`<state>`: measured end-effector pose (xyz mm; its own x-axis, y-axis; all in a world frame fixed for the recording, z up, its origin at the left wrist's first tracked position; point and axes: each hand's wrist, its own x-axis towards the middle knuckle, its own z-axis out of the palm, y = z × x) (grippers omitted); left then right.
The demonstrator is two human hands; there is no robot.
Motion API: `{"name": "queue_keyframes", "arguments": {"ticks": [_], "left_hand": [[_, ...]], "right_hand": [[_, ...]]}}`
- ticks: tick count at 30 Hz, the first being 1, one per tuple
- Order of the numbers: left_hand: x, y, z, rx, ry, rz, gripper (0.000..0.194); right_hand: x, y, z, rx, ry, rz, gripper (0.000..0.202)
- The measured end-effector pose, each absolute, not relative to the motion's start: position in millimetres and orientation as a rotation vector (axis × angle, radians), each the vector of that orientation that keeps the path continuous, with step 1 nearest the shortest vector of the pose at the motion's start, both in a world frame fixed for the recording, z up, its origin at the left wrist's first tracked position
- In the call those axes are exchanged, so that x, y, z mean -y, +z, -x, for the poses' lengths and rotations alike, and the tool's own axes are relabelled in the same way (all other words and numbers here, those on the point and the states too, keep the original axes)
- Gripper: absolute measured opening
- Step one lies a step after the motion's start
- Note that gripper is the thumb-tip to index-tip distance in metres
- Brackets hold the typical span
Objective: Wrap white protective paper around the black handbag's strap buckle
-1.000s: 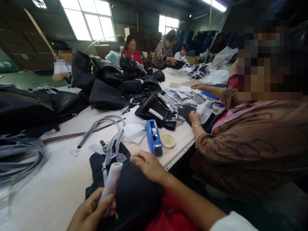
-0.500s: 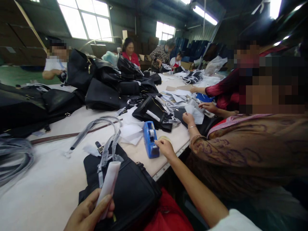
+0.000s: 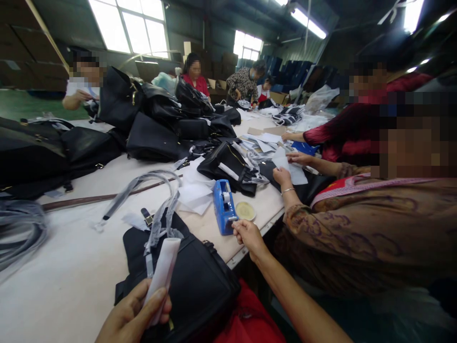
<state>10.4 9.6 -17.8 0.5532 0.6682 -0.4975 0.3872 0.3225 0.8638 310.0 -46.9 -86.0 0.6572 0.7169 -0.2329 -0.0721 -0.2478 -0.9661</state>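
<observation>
My left hand [image 3: 137, 309] is closed round a rolled sheet of white paper [image 3: 164, 262], held upright over a black handbag [image 3: 203, 278]. That bag lies at the table's near edge, with a plastic-wrapped strap [image 3: 154, 233] and a small buckle [image 3: 148, 219] at its top. At the front end of a blue tape dispenser [image 3: 224, 212], my right hand [image 3: 250, 238] is pinched on the end of the tape; the strip itself is barely visible. Just behind my right hand, a round yellowish roll [image 3: 245, 210] lies on the table.
Black bags [image 3: 153, 138] are heaped across the table [image 3: 82, 257]. Wrapped straps [image 3: 21, 233] lie at the left. White sheets [image 3: 194, 196] sit behind the dispenser. A co-worker in a brown patterned top [image 3: 342, 228] handles paper close on my right; several other people work farther off.
My right hand has moved slightly down and toward me at the dispenser's front, uncovering the round roll. My left hand keeps the rolled paper in place. The neighbour's hands have shifted their white sheet.
</observation>
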Motion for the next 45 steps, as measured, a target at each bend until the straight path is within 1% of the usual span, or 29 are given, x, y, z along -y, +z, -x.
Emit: {"name": "queue_keyframes", "arguments": {"ticks": [7,11,14,17,20,24,29,31,34,36,41,43,45], "left_hand": [[-5,-12,-10,-1.002,0.299,-1.296,0.036],[-1,-2,-15,-1.009,0.360,-1.251,0.033],[-2,-1,-19,-1.020,0.378,-1.288,0.034],[-4,-4,-20,-1.024,0.381,-1.335,0.032],[-5,-10,-19,-1.002,0.389,-1.379,0.027],[-4,-12,-15,-0.979,0.400,-1.439,0.022],[0,-6,-12,-0.947,0.382,-1.452,0.020],[1,-3,-13,-0.942,0.391,-1.470,0.022],[2,-1,-14,-0.950,0.400,-1.513,0.027],[1,-1,-15,-0.967,0.399,-1.491,0.030],[0,3,-20,-1.020,0.435,-1.258,0.039],[1,8,-21,-1.034,0.468,-1.169,0.040],[2,13,-22,-1.024,0.455,-1.102,0.039]], "right_hand": [[52,-99,-321,0.624,0.723,1.814,0.021],[59,-89,-312,0.806,0.685,1.884,0.023],[60,-56,-282,1.050,0.838,1.693,0.026],[58,-19,-242,1.345,1.059,1.391,0.020],[47,-3,-211,1.642,1.062,1.141,0.018],[34,-12,-196,1.856,0.901,1.085,0.021],[33,-22,-194,1.849,0.890,1.197,0.027],[33,-19,-194,1.845,0.898,1.268,0.038],[29,-16,-193,1.823,0.918,1.387,0.065],[27,-18,-192,1.756,0.955,1.424,0.073],[26,-35,-188,1.564,1.096,1.409,0.068],[27,-42,-187,1.647,0.980,1.384,0.066],[26,-50,-188,1.817,0.749,1.326,0.061]]}}
